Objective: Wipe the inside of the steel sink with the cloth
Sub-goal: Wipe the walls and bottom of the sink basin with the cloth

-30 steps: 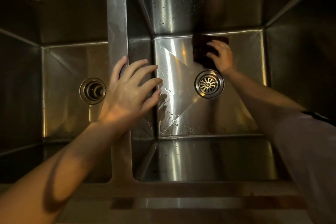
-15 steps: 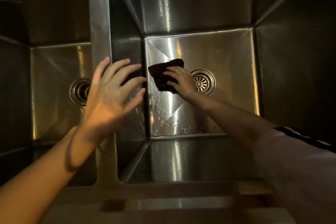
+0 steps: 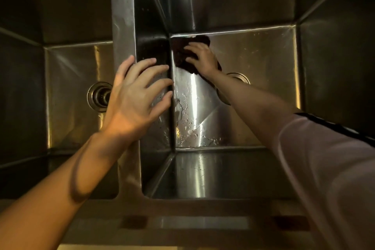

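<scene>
Wiping reached the far-left corner of the right basin floor.

Head view: right hand [image 3: 204,58] pressed the dark cloth [image 3: 183,55] flat with spread fingers, cloth now tucked against the back wall and the divider [image 3: 122,26]; half a second before it lay mid-floor beside the drain [image 3: 239,76], and earlier still at the back wall further right. Left hand [image 3: 135,95] stayed braced on the divider, fingers spread and relaxed, holding nothing. Steel sink [image 3: 263,57] floor showed water beads along its near-left strip, so that patch likely remained unwiped; side walls were too dark to judge. Second drain [image 3: 99,96] sat in the left basin, untouched.
</scene>
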The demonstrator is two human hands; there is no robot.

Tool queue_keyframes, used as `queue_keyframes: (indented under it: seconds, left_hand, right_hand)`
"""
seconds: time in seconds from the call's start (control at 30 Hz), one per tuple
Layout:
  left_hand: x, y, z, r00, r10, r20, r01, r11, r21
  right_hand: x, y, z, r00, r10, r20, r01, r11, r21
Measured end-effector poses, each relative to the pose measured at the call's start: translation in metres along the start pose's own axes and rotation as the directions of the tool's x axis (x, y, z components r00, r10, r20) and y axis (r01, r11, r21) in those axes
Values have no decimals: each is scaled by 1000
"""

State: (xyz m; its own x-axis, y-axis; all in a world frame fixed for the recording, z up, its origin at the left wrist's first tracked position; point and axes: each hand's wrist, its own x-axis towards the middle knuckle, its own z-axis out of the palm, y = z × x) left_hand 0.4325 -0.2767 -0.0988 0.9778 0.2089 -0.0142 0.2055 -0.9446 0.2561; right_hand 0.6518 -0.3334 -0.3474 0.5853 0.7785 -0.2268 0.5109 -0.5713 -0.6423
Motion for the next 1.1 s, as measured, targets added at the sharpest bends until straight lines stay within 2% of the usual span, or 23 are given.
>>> queue_keyframes:
  seconds: [0.1, 0.27, 0.33, 0.5, 0.6, 0.7, 0.9, 0.97, 1.1]
  left_hand:
    - [0, 1, 0, 1000, 7, -10, -7, 1000, 6]
    - [1, 2, -1, 1000, 6, 1, -6, 1000, 16]
    - [0, 1, -1, 1000, 8, 0, -8, 1000, 20]
    - [0, 0, 1, 1000, 13, -29, -12, 1000, 22]
    - [-1, -1, 2, 999, 16, -32, -15, 1000, 22]
    - [-1, -1, 2, 999, 19, -37, -18, 1000, 26]
    - [-1, 0, 0, 1000, 21, -4, -21, 999, 33]
    - [-1, 0, 0, 1000, 21, -6, -21, 999, 28]
    - [0, 1, 0, 1000, 20, -22, -19, 999, 29]
  right_hand:
    - [-49, 1, 15, 984, -156, 87, 155, 988, 17]
    - [-110, 31, 16, 952, -241, 189, 250, 968, -25]
    - [-100, 38, 11, 952, -235, 196, 246, 969, -34]
    - [-39, 16, 7, 997, -71, 26, 72, 997, -14]
    - [-33, 0, 17, 1000, -20, -3, 20, 999, -36]
    - [-68, -2, 29, 994, -109, 18, 109, 994, -21]
    - [-134, 37, 19, 907, -339, 249, 366, 928, -70]
    - [-122, 48, 7, 899, -345, 269, 377, 923, -79]
    - [-89, 34, 4, 959, -229, 169, 245, 966, -80]
